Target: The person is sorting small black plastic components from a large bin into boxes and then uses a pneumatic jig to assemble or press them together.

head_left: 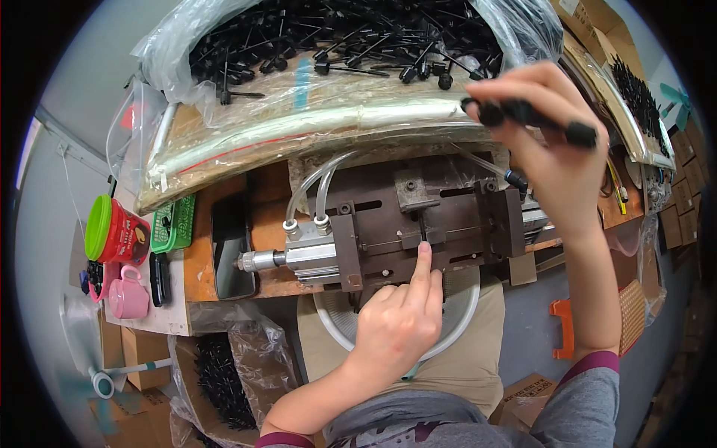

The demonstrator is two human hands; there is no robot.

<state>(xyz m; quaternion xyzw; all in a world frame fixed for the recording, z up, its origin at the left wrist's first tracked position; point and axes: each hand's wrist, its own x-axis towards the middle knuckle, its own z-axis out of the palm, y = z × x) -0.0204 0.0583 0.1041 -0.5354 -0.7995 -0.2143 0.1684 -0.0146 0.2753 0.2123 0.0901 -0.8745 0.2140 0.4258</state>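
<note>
My left hand [399,317] reaches up from below, its index finger stretched out, the other fingers bent. That fingertip touches the lower end of a thin black rod [423,224] lying in a small slot of the dark brown metal fixture [385,213]. Raised over the fixture's right side, my right hand [549,127] is closed round black plastic pieces [534,113] with a round knob and a stubby end. Motion blurs them, and the fingers hide their middle. A silver air cylinder [312,257] with clear hoses [323,183] sits at the fixture's left end.
Behind the fixture, a plastic-lined tray [299,123] bears many black rods with knobs [351,37]. At left stand a phone [233,246], a green basket [173,224], a red tub [119,235] and a pink cup [128,293]. A white-rimmed basin [469,313] is beneath the fixture.
</note>
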